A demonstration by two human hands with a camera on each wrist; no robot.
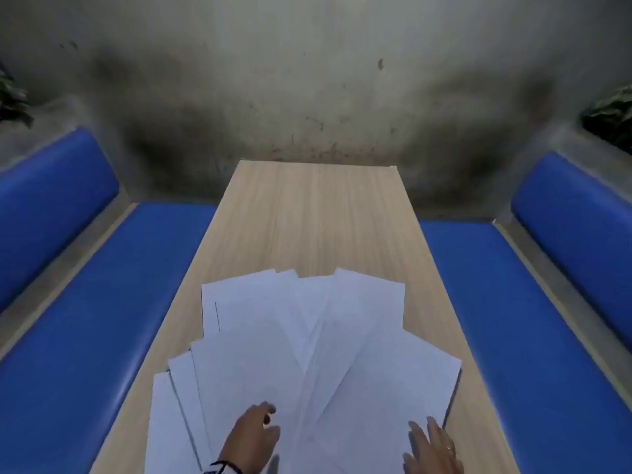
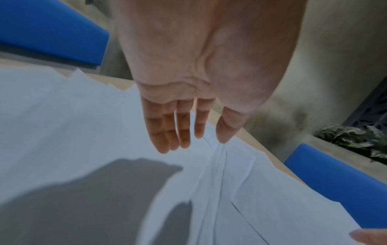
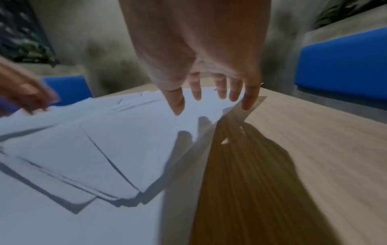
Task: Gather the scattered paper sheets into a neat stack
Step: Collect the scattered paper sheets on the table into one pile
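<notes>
Several white paper sheets lie fanned out and overlapping on the near half of a light wooden table. My left hand hovers over the lower middle of the fan, fingers straight and relaxed, holding nothing; the left wrist view shows its fingers just above the sheets. My right hand is at the fan's right edge, fingers spread and extended. In the right wrist view its fingertips hang over the edge of the sheets, close to the paper; whether they touch it is unclear.
Blue padded benches run along both sides of the table. A stained grey wall stands behind the far end. Potted plants sit at the far left and far right. The table's far half is bare wood.
</notes>
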